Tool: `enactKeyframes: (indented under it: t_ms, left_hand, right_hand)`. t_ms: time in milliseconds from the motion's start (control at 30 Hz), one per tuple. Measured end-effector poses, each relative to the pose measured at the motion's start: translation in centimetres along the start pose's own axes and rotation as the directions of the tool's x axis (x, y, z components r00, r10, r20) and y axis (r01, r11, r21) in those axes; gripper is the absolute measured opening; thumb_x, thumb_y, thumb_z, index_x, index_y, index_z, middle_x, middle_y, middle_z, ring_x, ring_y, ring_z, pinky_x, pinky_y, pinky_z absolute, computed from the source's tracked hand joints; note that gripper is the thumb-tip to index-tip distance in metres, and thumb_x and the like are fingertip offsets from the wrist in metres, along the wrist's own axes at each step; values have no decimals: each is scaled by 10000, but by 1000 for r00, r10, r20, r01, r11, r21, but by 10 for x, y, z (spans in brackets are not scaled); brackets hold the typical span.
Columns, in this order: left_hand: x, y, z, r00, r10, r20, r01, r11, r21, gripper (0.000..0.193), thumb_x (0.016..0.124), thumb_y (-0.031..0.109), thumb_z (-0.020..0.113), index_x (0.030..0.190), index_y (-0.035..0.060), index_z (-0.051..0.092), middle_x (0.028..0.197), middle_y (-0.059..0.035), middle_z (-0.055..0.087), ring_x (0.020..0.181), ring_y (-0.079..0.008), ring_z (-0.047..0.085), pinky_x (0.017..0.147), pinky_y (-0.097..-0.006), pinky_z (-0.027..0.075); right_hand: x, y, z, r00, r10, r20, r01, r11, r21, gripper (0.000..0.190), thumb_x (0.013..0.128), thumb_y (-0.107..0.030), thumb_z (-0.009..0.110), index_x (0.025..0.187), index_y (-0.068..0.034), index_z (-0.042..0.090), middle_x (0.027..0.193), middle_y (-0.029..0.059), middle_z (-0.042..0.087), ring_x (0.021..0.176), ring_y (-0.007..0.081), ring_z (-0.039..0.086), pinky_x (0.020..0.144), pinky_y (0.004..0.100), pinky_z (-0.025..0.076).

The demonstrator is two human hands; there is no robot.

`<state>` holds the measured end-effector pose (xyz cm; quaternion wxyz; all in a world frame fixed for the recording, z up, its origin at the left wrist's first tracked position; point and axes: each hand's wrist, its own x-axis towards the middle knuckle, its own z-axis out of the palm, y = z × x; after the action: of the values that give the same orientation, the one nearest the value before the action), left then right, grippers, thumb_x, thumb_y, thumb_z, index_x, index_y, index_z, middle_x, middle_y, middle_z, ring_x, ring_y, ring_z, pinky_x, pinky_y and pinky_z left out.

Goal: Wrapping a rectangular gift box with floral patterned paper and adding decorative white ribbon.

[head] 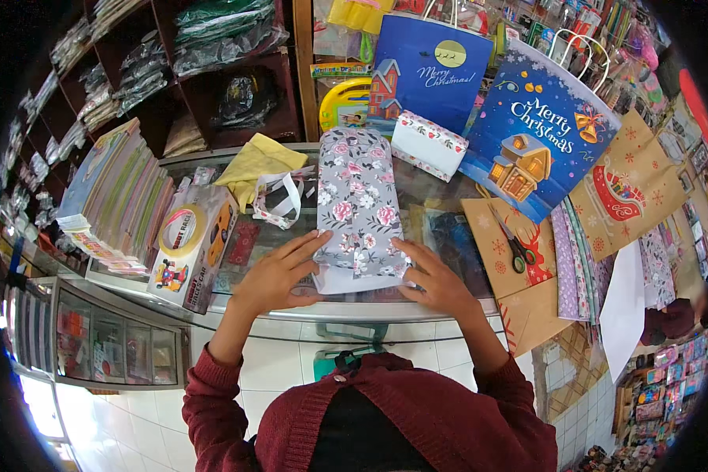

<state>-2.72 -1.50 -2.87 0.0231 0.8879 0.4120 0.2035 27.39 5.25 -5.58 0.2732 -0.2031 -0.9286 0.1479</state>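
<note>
A long package in grey floral wrapping paper (357, 200) lies on the glass counter, pointing away from me. Its near end has an unfolded paper flap with the white inner side showing. My left hand (280, 274) rests at the package's near left edge, fingertips on the paper. At the near right edge, my right hand (439, 280) touches the flap and side with spread fingers. Neither hand grasps an object. Scissors with black and green handles (518, 253) lie to the right on a brown gift bag. A roll of tape (183, 230) sits on a toy car box to the left.
A small wrapped box (429, 144) stands beyond the package, before blue Christmas gift bags (537, 127). Paper scraps (280, 200) and a yellow cloth-like piece (259, 162) lie left. Stacked books (118, 200) stand farther left; folded patterned papers (575, 265) hang at right. The counter's metal edge (354, 311) runs nearest me.
</note>
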Motion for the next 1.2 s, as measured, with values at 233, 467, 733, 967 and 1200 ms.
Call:
enactKeyframes:
  t_ms: [233, 467, 733, 967, 1200]
  left_hand:
    - [-2, 2, 18, 993, -31, -109, 40, 996, 78, 286, 671, 272, 728, 771, 46, 583, 1381, -116, 372, 1226, -313, 405, 920, -383, 432]
    - [0, 8, 23, 986, -69, -152, 84, 992, 96, 276, 678, 293, 709, 745, 45, 609, 1374, -129, 376, 1214, -325, 414, 896, -382, 448]
    - [-1, -6, -1, 1000, 6, 20, -6, 1000, 14, 243, 686, 237, 664, 830, 46, 625, 1400, -126, 336, 1220, -327, 404, 923, -393, 426]
    - [0, -3, -2, 999, 8, 42, -9, 1000, 30, 227, 708, 230, 658, 792, 31, 588, 1420, -124, 302, 1245, -322, 382, 908, -399, 436]
    - [0, -3, 14, 994, 0, -109, 6, 998, 62, 296, 788, 241, 641, 662, 3, 517, 1361, -129, 395, 1178, -306, 468, 867, -374, 464]
  right_hand:
    - [7, -8, 6, 994, -39, -100, 35, 998, -47, 169, 755, -90, 636, 736, -3, 493, 1319, 143, 409, 1146, 359, 451, 892, 416, 432]
    - [12, -13, 20, 987, 31, -161, -59, 983, -173, 191, 729, -166, 675, 765, -18, 559, 1271, 138, 449, 1096, 357, 457, 888, 412, 423]
    - [11, -13, 2, 995, 51, -88, -62, 990, -127, 223, 682, -185, 706, 776, -24, 584, 1306, 96, 443, 1115, 320, 456, 903, 397, 417]
    - [7, -3, -2, 1000, 4, -16, -5, 998, -65, 177, 727, -140, 661, 813, -23, 560, 1350, 99, 407, 1086, 307, 483, 899, 399, 422]
    - [8, -4, 11, 994, -1, -108, -16, 988, -154, 146, 760, -126, 623, 787, -15, 533, 1324, 111, 428, 1035, 317, 504, 864, 397, 433]
